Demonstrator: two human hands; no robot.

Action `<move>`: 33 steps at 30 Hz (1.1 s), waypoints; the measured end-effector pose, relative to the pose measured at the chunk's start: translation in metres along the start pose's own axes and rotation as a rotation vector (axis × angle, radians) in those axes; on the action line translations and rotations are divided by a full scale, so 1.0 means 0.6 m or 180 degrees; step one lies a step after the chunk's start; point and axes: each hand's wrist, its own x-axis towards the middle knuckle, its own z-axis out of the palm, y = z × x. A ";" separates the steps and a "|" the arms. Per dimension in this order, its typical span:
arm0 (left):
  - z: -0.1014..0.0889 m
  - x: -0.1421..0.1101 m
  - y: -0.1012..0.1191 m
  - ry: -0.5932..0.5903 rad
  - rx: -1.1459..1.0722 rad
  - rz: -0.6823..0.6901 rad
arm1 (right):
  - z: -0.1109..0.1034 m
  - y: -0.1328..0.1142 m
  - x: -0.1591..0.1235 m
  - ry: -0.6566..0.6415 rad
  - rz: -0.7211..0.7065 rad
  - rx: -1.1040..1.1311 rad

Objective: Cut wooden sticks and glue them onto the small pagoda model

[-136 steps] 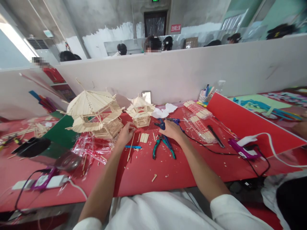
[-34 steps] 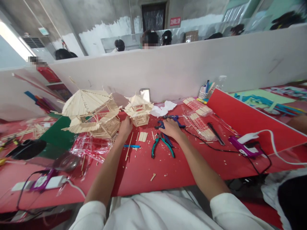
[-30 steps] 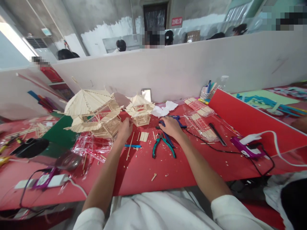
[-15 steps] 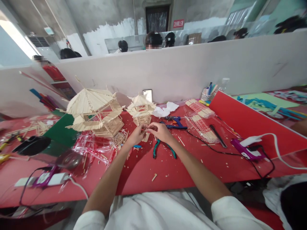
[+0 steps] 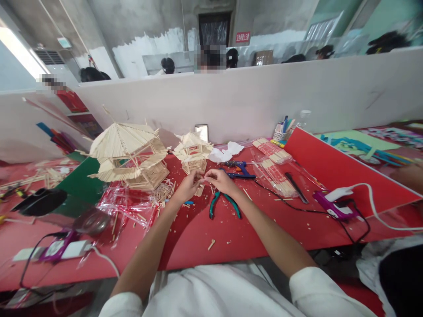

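My left hand (image 5: 187, 188) and my right hand (image 5: 220, 181) meet fingertip to fingertip above the red table (image 5: 251, 229), both pinched on a small wooden stick (image 5: 201, 179) held between them. Just behind them stands a small stick pavilion model (image 5: 193, 153). A larger stick pavilion model (image 5: 127, 155) stands to the left. Green-handled pliers (image 5: 220, 202) lie under my right wrist, and a blue-handled tool (image 5: 238, 169) lies behind it. A small row of cut sticks (image 5: 199, 191) lies below my hands.
Clear packets of sticks (image 5: 276, 168) lie at right beside a purple glue gun (image 5: 333, 206) with a black cable. Crumpled plastic wrap (image 5: 127, 203), a second glue gun (image 5: 61, 248) and a black object (image 5: 41, 201) lie left. A grey partition (image 5: 264, 97) backs the table; people sit beyond.
My left hand left the large model's base and my right hand left the tools; both came together in front of the small model, pinching a stick.
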 end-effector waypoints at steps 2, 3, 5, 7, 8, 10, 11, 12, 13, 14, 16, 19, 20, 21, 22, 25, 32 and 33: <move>-0.001 -0.001 0.002 0.0032 0.0063 0.0046 | -0.003 -0.003 -0.001 -0.0023 -0.0032 -0.0077; -0.001 -0.002 0.003 0.0068 0.0132 0.0069 | -0.004 -0.005 -0.001 -0.0031 -0.0052 -0.0132; -0.002 -0.004 0.007 0.0138 0.0352 0.0087 | -0.006 -0.009 -0.002 -0.0078 -0.0098 -0.0250; -0.003 -0.007 0.011 0.0117 0.0612 0.0057 | -0.008 -0.013 -0.004 -0.0174 -0.0136 -0.0347; -0.005 -0.008 0.014 0.0049 0.0703 0.0028 | -0.009 -0.015 -0.006 -0.0248 -0.0143 -0.0372; -0.011 -0.009 0.017 -0.0150 0.0729 -0.0049 | -0.010 -0.018 -0.008 -0.0418 -0.0132 -0.0381; -0.015 -0.008 0.018 -0.0244 0.0674 -0.0090 | -0.009 -0.019 -0.009 -0.0479 -0.0117 -0.0371; -0.020 -0.008 0.017 -0.0314 0.0604 -0.0121 | -0.008 -0.020 -0.010 -0.0520 -0.0093 -0.0352; -0.027 -0.007 0.014 -0.0351 0.0546 -0.0137 | -0.007 -0.019 -0.010 -0.0540 -0.0057 -0.0320; -0.034 -0.006 0.011 -0.0357 0.0524 -0.0142 | -0.006 -0.018 -0.010 -0.0545 -0.0011 -0.0271; -0.049 -0.004 0.004 -0.0243 0.0661 -0.0139 | -0.004 -0.013 -0.009 -0.0494 0.0074 -0.0140; -0.067 -0.008 0.000 0.0024 0.1567 -0.0280 | -0.005 -0.003 -0.005 -0.0301 0.0096 -0.0051; -0.070 -0.010 0.001 0.0049 0.1979 -0.0358 | -0.007 0.001 -0.003 -0.0236 0.0068 -0.0070; -0.070 -0.012 0.004 0.0035 0.2371 -0.0437 | -0.008 0.005 -0.002 -0.0183 0.0037 -0.0100; -0.069 -0.015 0.006 -0.0022 0.2682 -0.0521 | -0.010 0.008 -0.001 -0.0143 0.0005 -0.0139; -0.057 -0.020 0.013 -0.0247 0.3187 -0.0777 | -0.014 0.013 0.001 -0.0070 -0.0069 -0.0326; -0.038 -0.022 0.006 -0.0248 0.3684 -0.1161 | -0.016 0.007 -0.002 -0.0124 -0.0071 -0.0641; -0.038 -0.023 0.006 -0.0228 0.3741 -0.1183 | -0.016 0.007 -0.002 -0.0142 -0.0059 -0.0647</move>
